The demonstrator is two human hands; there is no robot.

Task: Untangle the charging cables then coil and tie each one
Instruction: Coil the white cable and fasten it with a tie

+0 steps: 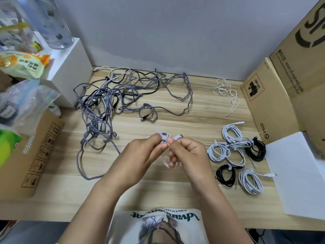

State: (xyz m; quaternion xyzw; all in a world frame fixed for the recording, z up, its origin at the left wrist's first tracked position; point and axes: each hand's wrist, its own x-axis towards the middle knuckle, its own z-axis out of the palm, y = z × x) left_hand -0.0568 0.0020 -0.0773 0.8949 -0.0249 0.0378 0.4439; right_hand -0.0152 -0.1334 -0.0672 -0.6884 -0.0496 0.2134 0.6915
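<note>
Both hands meet above the middle of the wooden table (175, 194). The left hand (139, 161) has its fingers curled around a small coiled white cable (164, 136), most of which is hidden inside the grip; a light connector end (178, 137) sticks out to the right above the knuckles. The right hand (190, 155) pinches at the same coil with thumb and forefinger, just where the two hands touch. A thin pale tie (158, 131) projects upward from the coil, and a translucent strip hangs below the fingers; its exact routing cannot be told. To the left and rear lies a large tangle of grey braided cables (98, 110), mixed with black and white strands and spreading along the back wall. A loose group of white ties (224, 88) lies at the rear right. At the right of the hands sit five finished bundles: three white coils (230, 133) (219, 153) (250, 181) and two black coils (255, 149) (226, 175), each bound. Cardboard boxes (281, 76) stand along the right edge, and another cardboard box (31, 155) lies at the left.
</note>
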